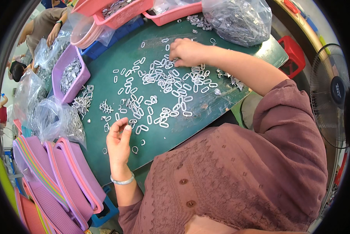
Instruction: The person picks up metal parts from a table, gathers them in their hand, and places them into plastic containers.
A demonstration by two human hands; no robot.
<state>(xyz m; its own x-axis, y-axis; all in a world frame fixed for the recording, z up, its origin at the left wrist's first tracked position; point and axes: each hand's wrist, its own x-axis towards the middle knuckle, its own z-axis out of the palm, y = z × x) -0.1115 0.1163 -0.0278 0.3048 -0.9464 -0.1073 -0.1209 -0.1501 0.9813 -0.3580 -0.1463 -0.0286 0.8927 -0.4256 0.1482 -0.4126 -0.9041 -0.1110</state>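
Many small silver oval links (169, 84) lie in a loose spread over a green table (206, 103). My right hand (188, 52) reaches over the far edge of the spread, fingers bent downward and drawn together; whatever sits at its fingertips is hidden. My left hand (118, 144) hovers by the near left links, with its fingers loosely curled and the thumb a little apart from them. I see nothing in it. A few round silver rings (135, 149) rest beside that hand. Spiky silver castings (105, 106) lie farther left.
Left stands a purple basket (85, 70) of silver pieces, beside clear bags (62, 121) of parts. Pink baskets (124, 17) and a full plastic bag (239, 21) line the far side. Purple woven baskets (50, 183) are stacked at lower left. A fan (331, 91) stands right; another person (46, 25) is behind.
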